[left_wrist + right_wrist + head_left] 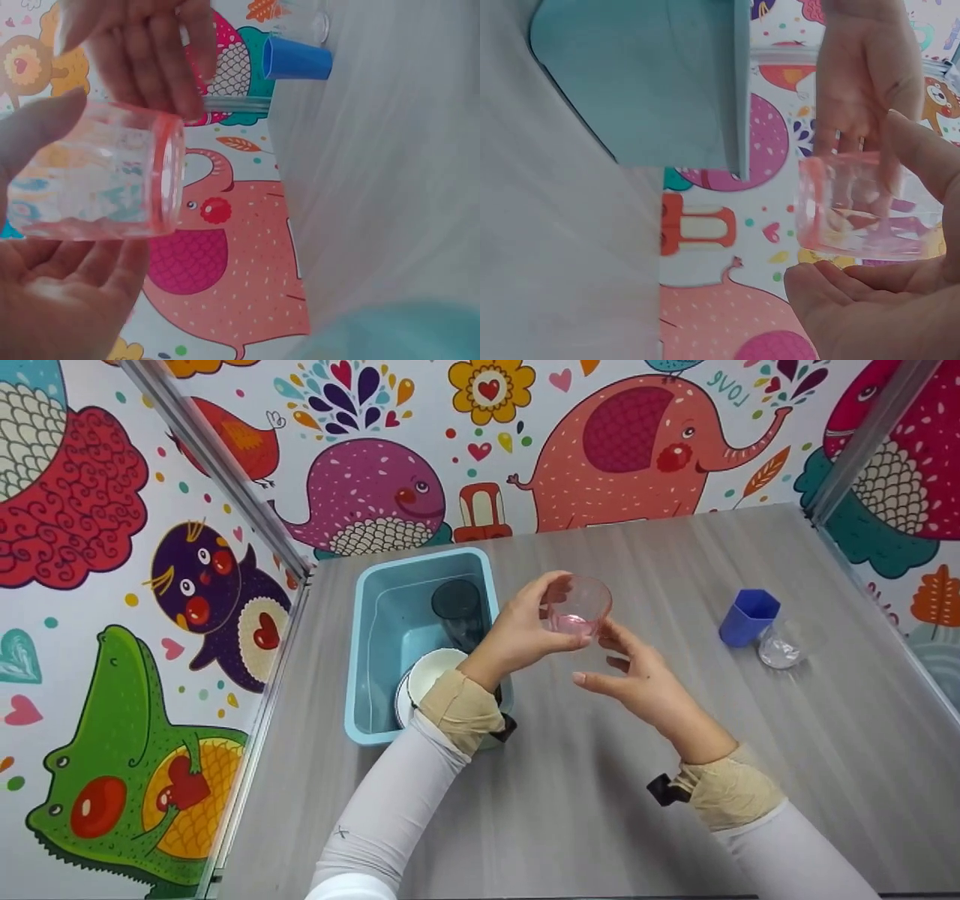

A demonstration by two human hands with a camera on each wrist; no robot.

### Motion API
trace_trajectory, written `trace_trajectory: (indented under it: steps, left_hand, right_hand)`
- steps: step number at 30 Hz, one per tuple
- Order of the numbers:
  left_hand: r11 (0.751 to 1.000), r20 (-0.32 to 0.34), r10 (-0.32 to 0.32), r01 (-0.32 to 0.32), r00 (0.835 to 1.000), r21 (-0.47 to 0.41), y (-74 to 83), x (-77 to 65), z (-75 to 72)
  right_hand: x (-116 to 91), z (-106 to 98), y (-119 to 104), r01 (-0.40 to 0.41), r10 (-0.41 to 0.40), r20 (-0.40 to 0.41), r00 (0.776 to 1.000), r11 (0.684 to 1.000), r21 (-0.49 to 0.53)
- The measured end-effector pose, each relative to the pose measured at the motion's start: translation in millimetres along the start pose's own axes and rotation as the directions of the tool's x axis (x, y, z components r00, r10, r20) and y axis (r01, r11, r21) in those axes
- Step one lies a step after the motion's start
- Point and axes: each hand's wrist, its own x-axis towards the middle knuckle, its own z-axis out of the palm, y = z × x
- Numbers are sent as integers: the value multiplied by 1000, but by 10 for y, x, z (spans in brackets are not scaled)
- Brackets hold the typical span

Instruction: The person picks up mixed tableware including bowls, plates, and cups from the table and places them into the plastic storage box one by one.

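Note:
A see-through pink cup is held above the table by my left hand, with the thumb on the near side and the fingers behind. In the right wrist view the cup lies sideways, the left thumb over its wall. My right hand is beside the cup's lower right, thumb and fingers spread apart. Its fingertips come close to the cup's base; whether they touch it I cannot tell. In the left wrist view the right hand reaches in from above, partly behind the cup.
A light blue tub stands left of the hands, holding a dark see-through cup and white bowls. The left forearm crosses its near right corner. On the right stand a blue six-sided cup and a clear cup. Patterned walls border the table.

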Motion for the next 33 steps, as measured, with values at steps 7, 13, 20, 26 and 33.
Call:
trace_trajectory:
  steps: [7, 13, 20, 26, 33]
  left_hand:
    - [1000, -26, -11, 11, 1000, -1, -25, -22, -141]
    - [999, -54, -35, 36, 998, 10, -50, -53, -221]
    - [998, -88, -52, 54, 995, 16, -42, -71, -310]
    - [998, -126, -52, 56, 991, 26, -80, -85, -411]
    - [997, -173, -49, 58, 984, 48, -135, -110, -550]
  right_hand:
    - [6, 221, 77, -29, 29, 55, 998, 1000, 2]
    - [32, 396, 124, -20, 18, 91, 996, 1000, 19]
    - [91, 572, 163, -39, 34, 116, 993, 999, 37]
    - [121, 735, 180, 14, -23, 156, 987, 998, 59]
    - [140, 949, 168, 17, -39, 185, 982, 993, 118]
